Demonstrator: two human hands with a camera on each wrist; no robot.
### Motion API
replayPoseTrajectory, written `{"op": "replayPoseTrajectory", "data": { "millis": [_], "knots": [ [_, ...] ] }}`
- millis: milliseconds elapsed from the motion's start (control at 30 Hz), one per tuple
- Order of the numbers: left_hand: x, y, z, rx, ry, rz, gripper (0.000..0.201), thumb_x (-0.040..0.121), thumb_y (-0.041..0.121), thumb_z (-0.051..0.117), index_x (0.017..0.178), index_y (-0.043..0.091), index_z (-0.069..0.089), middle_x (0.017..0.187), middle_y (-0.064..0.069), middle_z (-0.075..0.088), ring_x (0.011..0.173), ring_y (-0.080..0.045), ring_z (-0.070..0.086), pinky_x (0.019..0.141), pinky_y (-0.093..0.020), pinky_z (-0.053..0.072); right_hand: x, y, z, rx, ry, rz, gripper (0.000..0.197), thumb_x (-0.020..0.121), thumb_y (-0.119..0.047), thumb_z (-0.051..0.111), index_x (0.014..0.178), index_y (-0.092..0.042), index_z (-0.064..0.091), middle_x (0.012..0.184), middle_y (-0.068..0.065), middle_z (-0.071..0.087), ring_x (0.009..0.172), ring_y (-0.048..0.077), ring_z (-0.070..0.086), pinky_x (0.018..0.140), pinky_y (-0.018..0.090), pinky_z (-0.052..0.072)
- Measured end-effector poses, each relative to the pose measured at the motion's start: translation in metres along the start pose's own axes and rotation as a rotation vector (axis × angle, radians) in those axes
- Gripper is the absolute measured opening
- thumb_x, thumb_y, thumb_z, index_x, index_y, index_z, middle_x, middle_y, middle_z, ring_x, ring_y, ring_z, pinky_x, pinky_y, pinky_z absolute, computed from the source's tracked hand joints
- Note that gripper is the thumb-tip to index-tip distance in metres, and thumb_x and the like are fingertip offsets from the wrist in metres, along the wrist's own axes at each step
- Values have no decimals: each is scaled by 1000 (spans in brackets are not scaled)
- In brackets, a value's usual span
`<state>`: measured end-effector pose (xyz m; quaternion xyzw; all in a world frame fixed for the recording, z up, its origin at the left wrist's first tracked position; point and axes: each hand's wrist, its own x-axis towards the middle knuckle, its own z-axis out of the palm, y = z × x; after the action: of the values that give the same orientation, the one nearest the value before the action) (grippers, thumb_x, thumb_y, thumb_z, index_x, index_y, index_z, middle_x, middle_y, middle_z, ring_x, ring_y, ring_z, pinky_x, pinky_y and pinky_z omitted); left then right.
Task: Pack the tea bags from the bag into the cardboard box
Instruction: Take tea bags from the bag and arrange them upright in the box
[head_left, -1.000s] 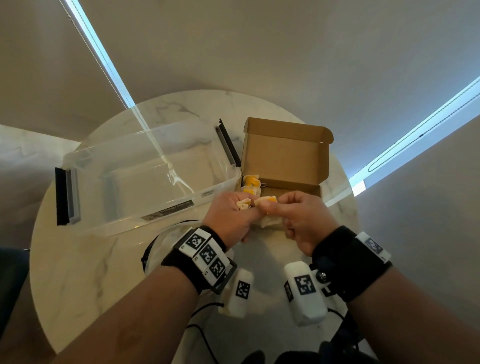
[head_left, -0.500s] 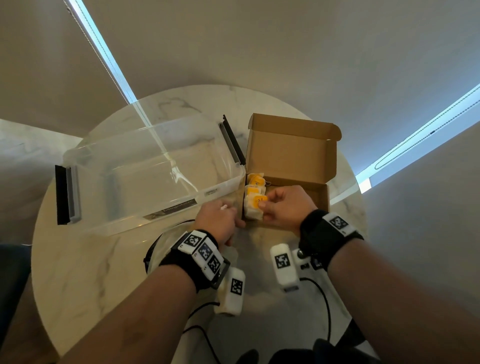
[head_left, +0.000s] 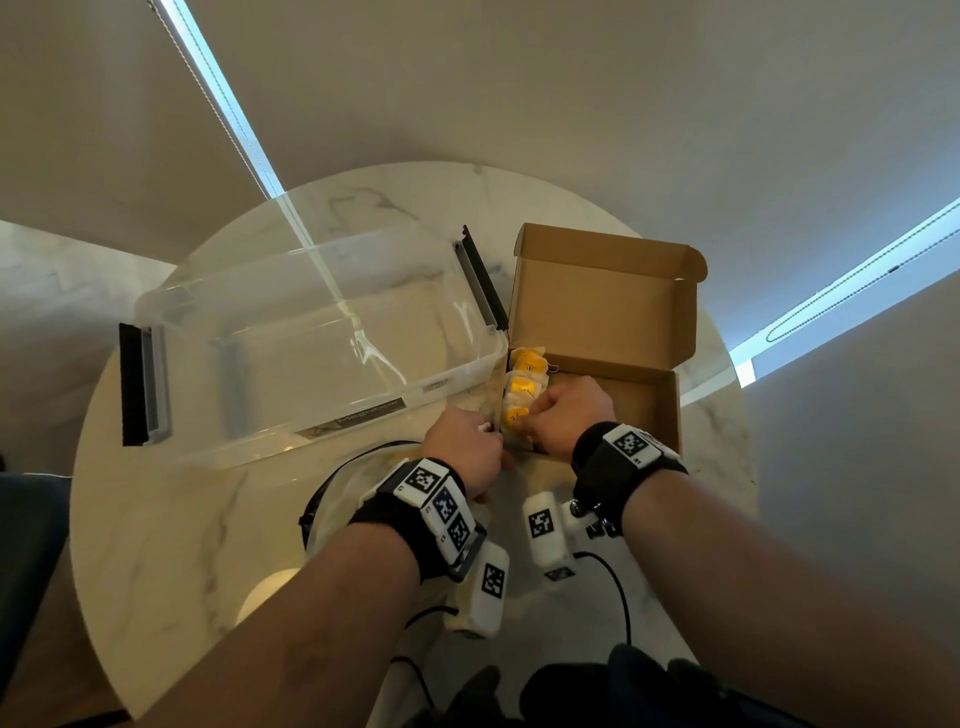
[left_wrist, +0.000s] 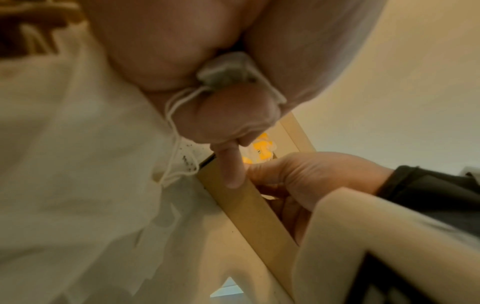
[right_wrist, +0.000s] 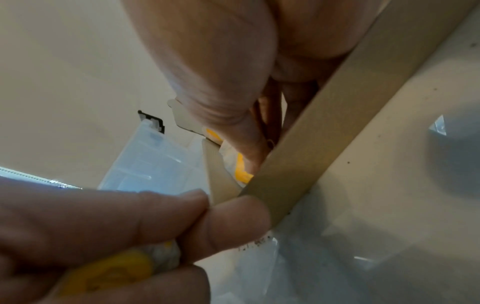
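Right up close, two forearms reach out over a round marble table (head_left: 156, 519), each w/ a black wrist strap and white boxes w/ black-and-white square marks. Black wires lie on the table by the wrists. Left hand (head_left: 465, 449) sits just in front of the near left corner of the cardboard box (head_left: 649, 410); its fingers are curled tight round a small tea bag (left_wrist: 226, 71) w/ white string, and from the right wrist cam a yellow tag shows in that fist too. One finger (left_wrist: 230, 164) sticks out and touches the box's front wall. A thin clear plastic bag (left_wrist: 64, 164) lies crumpled under and beside that hand, w/ dark tea crumbs near the box. Right hand (head_left: 566, 413) is a bit farther on, reaching over the front wall into the left part of the box, fingers bent and pinching a tea bag w/ a yellow tag (head_left: 514, 415). More yellow-tag tea bags (head_left: 524, 371) sit in a row behind it, along the box's left side. Box lid (head_left: 602, 306) stands open at the back. Left of the box, touching or nearly so, is a big clear plastic tub (head_left: 291, 353) w/ black clips at both ends. Past the table: plain wall and bright strips of light.
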<state>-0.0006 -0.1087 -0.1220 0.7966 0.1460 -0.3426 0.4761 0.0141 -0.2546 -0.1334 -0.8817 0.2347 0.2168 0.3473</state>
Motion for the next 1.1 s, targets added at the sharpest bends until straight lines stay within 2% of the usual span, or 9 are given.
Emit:
{"op": "replayPoseTrajectory", "data": {
  "millis": [167, 333, 467, 600, 700, 767, 867, 1033, 1100],
  "knots": [
    [-2, 1, -4, -58, -4, -13, 26, 94, 10, 53, 71, 8, 64, 89, -23, 73, 40, -23, 51, 44, -28, 47, 2, 1, -1, 70, 41, 31, 11, 76, -28, 81, 75, -21, 72, 82, -5, 71, 84, 14, 67, 70, 27, 54],
    [-15, 8, -15, -772, -182, -206, 32, 105, 29, 40, 96, 6, 60, 74, -13, 62, 47, -16, 51, 39, -22, 45, -13, -2, -17, 92, 149, -58, 26, 77, -38, 79, 89, -19, 65, 87, -5, 67, 82, 13, 62, 67, 26, 50],
    [-19, 13, -29, -1170, -342, -210, 45, 106, 37, 33, 111, 1, 61, 92, -16, 72, 67, -25, 73, 54, -32, 58, -43, -6, -37, 332, 153, -223, 24, 85, -36, 74, 85, -13, 67, 75, -1, 67, 65, 12, 59, 65, 31, 52],
    [-21, 19, -27, -1233, -395, -145, 46, 106, 36, 32, 121, 2, 59, 112, -21, 71, 89, -33, 72, 66, -42, 61, -75, -12, -46, 392, -8, -431, 4, 88, -20, 73, 84, -20, 72, 77, 0, 72, 66, 16, 66, 71, 35, 58],
    [-22, 22, -23, -1223, -434, -109, 46, 105, 32, 32, 133, 2, 52, 113, -21, 70, 95, -35, 71, 68, -41, 59, -81, -15, -47, 134, -13, -547, 22, 83, -19, 75, 89, -40, 71, 94, -11, 65, 82, 1, 63, 74, 12, 49],
    [-20, 22, -20, -1202, -453, -94, 47, 105, 33, 32, 136, 3, 51, 107, -19, 70, 91, -34, 71, 69, -39, 57, -81, -18, -47, 77, -51, -566, 23, 84, -16, 75, 103, -28, 72, 100, -14, 55, 87, -9, 58, 74, 3, 44],
    [-20, 21, -16, -1159, -463, -72, 45, 101, 35, 36, 128, 5, 57, 108, -18, 67, 93, -33, 68, 79, -42, 48, -80, -17, -45, 2, -88, -575, 31, 81, -22, 80, 111, -24, 71, 103, -14, 52, 86, 0, 62, 71, 3, 47],
    [-28, 20, -13, -1083, -526, 1, 58, 77, 19, 66, 131, -1, 56, 111, -21, 63, 93, -31, 64, 84, -42, 44, -78, -13, -45, -45, -30, -573, 10, 83, -24, 77, 90, -18, 73, 87, -22, 50, 77, -5, 55, 65, 3, 41],
    [-27, 19, -13, -1048, -521, 7, 64, 73, 1, 59, 137, -2, 50, 108, -21, 64, 86, -29, 66, 84, -44, 51, -76, -9, -46, -73, -9, -590, 7, 88, -25, 72, 83, -19, 74, 80, -20, 56, 73, -6, 55, 63, 7, 39]
  ]
}}
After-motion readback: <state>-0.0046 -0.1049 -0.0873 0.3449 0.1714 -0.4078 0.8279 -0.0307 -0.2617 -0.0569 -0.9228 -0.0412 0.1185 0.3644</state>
